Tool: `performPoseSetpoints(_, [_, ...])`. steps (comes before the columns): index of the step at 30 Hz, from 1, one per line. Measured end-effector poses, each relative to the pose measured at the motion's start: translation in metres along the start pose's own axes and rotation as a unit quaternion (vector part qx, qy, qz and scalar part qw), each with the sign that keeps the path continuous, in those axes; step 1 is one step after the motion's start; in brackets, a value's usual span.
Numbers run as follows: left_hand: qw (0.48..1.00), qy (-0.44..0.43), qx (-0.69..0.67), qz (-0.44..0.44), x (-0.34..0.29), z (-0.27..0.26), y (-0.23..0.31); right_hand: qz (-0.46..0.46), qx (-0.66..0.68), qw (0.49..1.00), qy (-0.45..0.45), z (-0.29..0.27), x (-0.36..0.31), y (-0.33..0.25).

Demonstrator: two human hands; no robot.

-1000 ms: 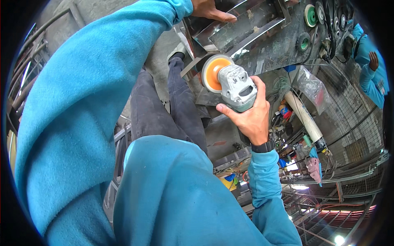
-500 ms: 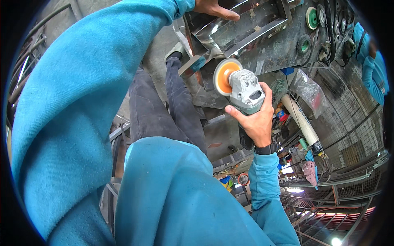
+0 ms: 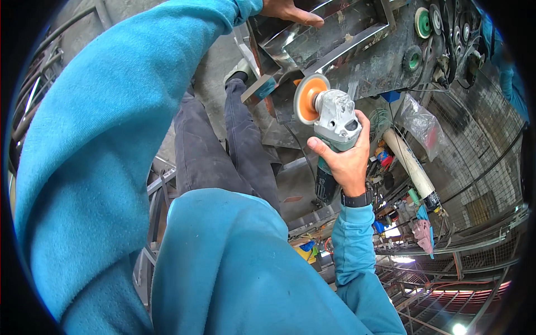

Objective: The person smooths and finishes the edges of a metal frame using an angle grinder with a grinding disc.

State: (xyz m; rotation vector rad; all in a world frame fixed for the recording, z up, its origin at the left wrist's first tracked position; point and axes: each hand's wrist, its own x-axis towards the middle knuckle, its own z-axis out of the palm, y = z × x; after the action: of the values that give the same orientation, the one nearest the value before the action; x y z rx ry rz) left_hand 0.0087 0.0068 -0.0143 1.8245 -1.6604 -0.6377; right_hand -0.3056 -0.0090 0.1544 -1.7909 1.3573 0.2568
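Note:
My right hand (image 3: pixel 350 164) is closed around an angle grinder (image 3: pixel 336 120) with a grey gear head and a dark body. Its orange-centred disc (image 3: pixel 312 99) is tilted up, beside the near edge of a metal workbench (image 3: pixel 379 72). Whether the disc touches anything I cannot tell. At the top edge my left hand (image 3: pixel 291 11) is partly cut off, with a digit stretched out over a shiny rectangular metal frame (image 3: pixel 340 53) lying on the bench. Nothing shows in this hand.
Several discs, among them a green-centred disc (image 3: pixel 422 23), lie on the bench's right part. A clear plastic bag (image 3: pixel 422 125) and a long pale tube (image 3: pixel 410 159) are to the right. Another person's blue sleeve (image 3: pixel 511 84) shows at the right rim. A cable hangs below the bench.
My right hand has shifted slightly left, and the grinder has turned so more of its dark body shows. My left hand has barely moved. The other person has moved toward the rim.

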Motion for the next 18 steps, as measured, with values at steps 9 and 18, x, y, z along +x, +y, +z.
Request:
performPoseSetpoints(9, [1.0,0.007,-0.015,-0.004,-0.002,0.0,0.0,0.019,0.015,0.999,-0.023,0.001,-0.005,0.0])
performPoseSetpoints(18, [0.999,-0.017,-0.025,-0.015,-0.001,-0.003,0.002,0.024,0.049,0.998,0.011,-0.014,0.018,0.004])
